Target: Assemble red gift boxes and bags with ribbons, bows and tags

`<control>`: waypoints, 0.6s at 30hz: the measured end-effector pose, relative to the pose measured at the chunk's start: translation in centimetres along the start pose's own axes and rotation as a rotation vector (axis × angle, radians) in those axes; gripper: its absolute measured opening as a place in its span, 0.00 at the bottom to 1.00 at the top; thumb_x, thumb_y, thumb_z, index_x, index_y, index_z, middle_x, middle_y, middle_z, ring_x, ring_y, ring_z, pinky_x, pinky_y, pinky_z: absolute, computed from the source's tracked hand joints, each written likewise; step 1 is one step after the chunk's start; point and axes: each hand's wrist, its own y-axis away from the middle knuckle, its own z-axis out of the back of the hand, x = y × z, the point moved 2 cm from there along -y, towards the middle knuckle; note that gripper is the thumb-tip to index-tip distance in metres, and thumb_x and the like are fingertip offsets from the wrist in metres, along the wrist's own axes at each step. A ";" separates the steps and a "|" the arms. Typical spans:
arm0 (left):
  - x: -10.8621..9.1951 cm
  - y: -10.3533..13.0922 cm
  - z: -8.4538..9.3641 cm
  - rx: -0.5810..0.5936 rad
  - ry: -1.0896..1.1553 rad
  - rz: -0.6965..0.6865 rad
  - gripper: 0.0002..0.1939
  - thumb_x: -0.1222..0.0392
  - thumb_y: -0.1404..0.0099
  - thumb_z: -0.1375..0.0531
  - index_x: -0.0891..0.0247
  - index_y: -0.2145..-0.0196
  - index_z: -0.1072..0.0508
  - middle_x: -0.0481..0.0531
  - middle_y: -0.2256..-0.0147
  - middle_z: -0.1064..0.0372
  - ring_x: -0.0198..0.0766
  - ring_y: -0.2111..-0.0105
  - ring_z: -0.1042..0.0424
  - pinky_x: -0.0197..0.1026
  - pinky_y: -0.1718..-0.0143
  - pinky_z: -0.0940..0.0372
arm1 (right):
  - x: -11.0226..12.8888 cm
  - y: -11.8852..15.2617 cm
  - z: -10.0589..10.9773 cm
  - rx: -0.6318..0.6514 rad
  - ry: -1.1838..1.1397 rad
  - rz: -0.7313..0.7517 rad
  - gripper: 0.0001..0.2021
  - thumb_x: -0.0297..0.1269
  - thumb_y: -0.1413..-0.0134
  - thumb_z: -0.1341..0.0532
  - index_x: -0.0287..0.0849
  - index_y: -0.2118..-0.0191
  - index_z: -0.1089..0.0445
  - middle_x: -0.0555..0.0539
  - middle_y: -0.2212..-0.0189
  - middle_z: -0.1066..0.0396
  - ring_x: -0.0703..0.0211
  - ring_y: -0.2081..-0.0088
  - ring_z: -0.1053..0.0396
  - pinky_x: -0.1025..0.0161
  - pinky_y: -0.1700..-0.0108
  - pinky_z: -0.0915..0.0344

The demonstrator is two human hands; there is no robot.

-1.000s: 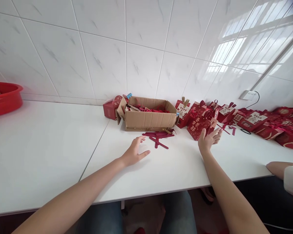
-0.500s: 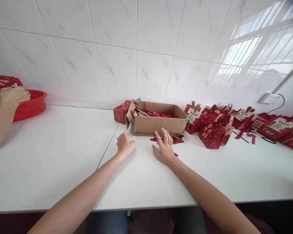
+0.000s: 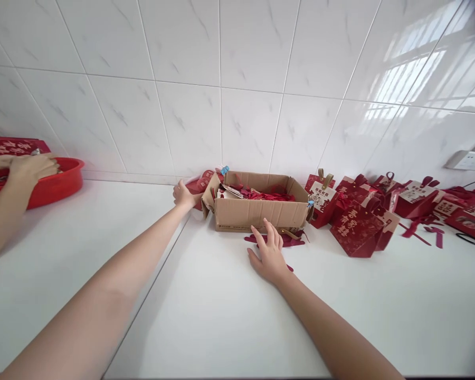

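My left hand (image 3: 185, 195) is around the left side of a small red gift box (image 3: 200, 183), which stands against the left end of a cardboard box (image 3: 261, 213). My fingers hide part of it. In the cardboard box lie red ribbons (image 3: 257, 194) and some white pieces. In front of this box my right hand (image 3: 268, 254) is open on the table, fingers spread, holding nothing. Just beyond its fingertips are dark red ribbon strips (image 3: 253, 239), partly covered by the hand.
Several red gift boxes (image 3: 358, 227) with ribbon handles stand at the right, with loose ribbons (image 3: 419, 231) and a black ring (image 3: 472, 240) near them. At the far left another person's hands (image 3: 34, 168) reach into a red basin (image 3: 59, 182). A tiled wall (image 3: 190, 116) backs the white table (image 3: 206, 316).
My left hand has moved forward and left, from the table before the cardboard box to the small red gift box. My right hand stays nearly in place. The view has shifted slightly.
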 end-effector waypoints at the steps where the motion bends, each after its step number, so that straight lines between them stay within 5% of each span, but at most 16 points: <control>1: -0.1 -0.4 -0.5 0.004 0.001 -0.019 0.49 0.50 0.61 0.28 0.56 0.43 0.44 0.63 0.39 0.50 0.57 0.37 0.51 0.54 0.40 0.48 | 0.0 0.0 -0.1 -0.001 -0.001 -0.004 0.26 0.38 0.41 0.46 0.44 0.37 0.46 0.35 0.34 0.62 0.38 0.35 0.57 0.39 0.41 0.47; 4: 0.2 -1.3 -1.7 0.004 0.011 -0.048 0.49 0.48 0.58 0.30 0.55 0.41 0.46 0.62 0.40 0.48 0.55 0.36 0.50 0.54 0.40 0.48 | -0.1 0.0 -0.2 -0.008 0.000 -0.006 0.26 0.38 0.41 0.46 0.44 0.37 0.46 0.35 0.34 0.61 0.38 0.35 0.56 0.40 0.42 0.46; 8: 1.2 -2.4 -1.7 -0.003 0.029 -0.068 0.59 0.46 0.61 0.28 0.59 0.37 0.54 0.65 0.35 0.60 0.57 0.34 0.58 0.52 0.39 0.49 | -0.1 0.0 -0.3 -0.008 -0.004 -0.005 0.27 0.39 0.41 0.46 0.44 0.37 0.46 0.34 0.33 0.61 0.38 0.35 0.56 0.39 0.42 0.46; 10: 1.7 -2.8 -1.4 0.030 0.050 -0.080 0.62 0.48 0.62 0.27 0.62 0.37 0.57 0.67 0.36 0.56 0.56 0.36 0.52 0.48 0.40 0.46 | -0.1 0.0 -0.3 -0.010 -0.014 -0.006 0.27 0.39 0.41 0.46 0.44 0.37 0.47 0.34 0.34 0.60 0.38 0.35 0.56 0.39 0.42 0.46; 18: 4.3 -1.5 2.4 0.007 0.013 -0.031 0.46 0.49 0.59 0.28 0.61 0.46 0.44 0.64 0.42 0.48 0.55 0.42 0.40 0.50 0.43 0.41 | -0.4 0.0 -0.4 -0.027 -0.038 -0.030 0.26 0.39 0.41 0.47 0.45 0.37 0.46 0.35 0.34 0.61 0.38 0.35 0.54 0.38 0.42 0.46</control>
